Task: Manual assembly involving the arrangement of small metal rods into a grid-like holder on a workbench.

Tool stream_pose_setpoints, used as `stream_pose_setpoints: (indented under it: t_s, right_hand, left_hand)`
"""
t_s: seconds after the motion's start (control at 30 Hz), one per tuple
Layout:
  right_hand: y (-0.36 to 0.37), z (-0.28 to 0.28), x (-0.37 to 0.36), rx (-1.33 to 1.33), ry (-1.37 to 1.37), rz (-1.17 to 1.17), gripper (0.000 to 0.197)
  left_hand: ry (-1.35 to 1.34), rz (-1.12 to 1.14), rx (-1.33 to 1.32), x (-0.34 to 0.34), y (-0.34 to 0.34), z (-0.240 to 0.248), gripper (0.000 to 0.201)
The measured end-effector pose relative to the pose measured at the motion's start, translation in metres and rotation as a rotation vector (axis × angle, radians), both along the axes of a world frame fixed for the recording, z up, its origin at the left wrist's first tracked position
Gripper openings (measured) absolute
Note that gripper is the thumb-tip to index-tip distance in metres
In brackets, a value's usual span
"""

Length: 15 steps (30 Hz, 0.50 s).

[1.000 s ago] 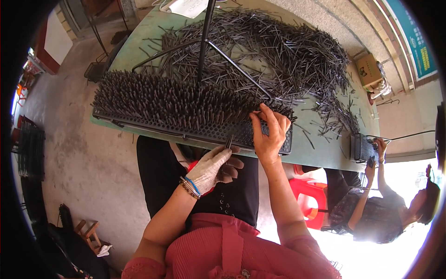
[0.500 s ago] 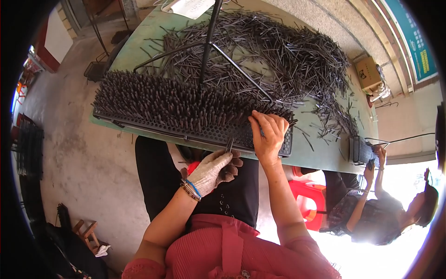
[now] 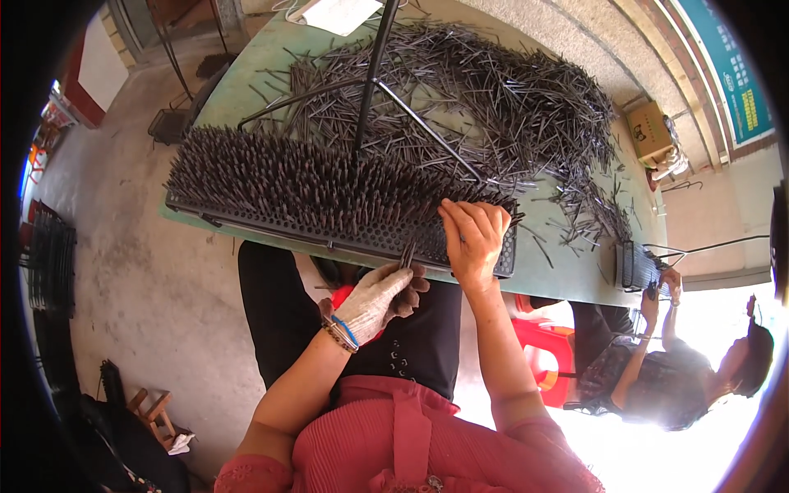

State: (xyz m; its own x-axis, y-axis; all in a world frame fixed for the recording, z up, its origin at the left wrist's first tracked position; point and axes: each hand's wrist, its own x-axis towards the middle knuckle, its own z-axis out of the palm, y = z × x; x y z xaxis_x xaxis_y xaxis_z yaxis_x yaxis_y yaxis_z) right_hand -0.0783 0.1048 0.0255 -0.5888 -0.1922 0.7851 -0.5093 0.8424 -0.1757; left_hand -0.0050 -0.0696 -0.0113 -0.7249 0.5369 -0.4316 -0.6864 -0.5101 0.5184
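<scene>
A long black perforated tray (image 3: 378,244) lies along the near edge of the table, its holes filled with upright dark strips (image 3: 288,177) except for rows along the front and right end. My left hand (image 3: 380,300), in a pale work glove, is closed on a small bunch of dark strips (image 3: 408,253) just in front of the tray. My bare right hand (image 3: 475,241) is over the tray's right part, its fingers bent and pressed together at the edge of the standing strips. What its fingertips hold, if anything, is hidden.
A big heap of loose dark strips (image 3: 534,99) covers the table (image 3: 246,82) behind the tray. Black metal rods (image 3: 374,80) rise over the tray. At right a co-worker (image 3: 670,370) handles another rack (image 3: 633,267) beside a red stool (image 3: 546,353). A cardboard box (image 3: 651,134) stands by the wall.
Almost nothing differs. My right hand has shifted very slightly, and the left still holds its bunch of strips. The co-worker's hands have moved a little.
</scene>
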Motion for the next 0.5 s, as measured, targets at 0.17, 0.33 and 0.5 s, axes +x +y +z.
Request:
stream_pose_setpoints:
  t_s: [0.17,0.33,0.5]
  right_hand:
    - [0.0,0.006,-0.002,0.034,-0.042,0.061,0.021]
    - [-0.004,0.018,0.003,0.044,-0.112,0.019,0.019]
    - [-0.01,0.035,-0.003,0.027,-0.143,0.133,0.019]
  left_hand:
    - [0.011,-0.012,-0.03,-0.001,-0.001,0.001,0.028]
    - [0.029,-0.017,-0.016,-0.001,-0.002,0.001,0.027]
    - [0.044,-0.021,-0.016,0.0,-0.001,-0.002,0.026]
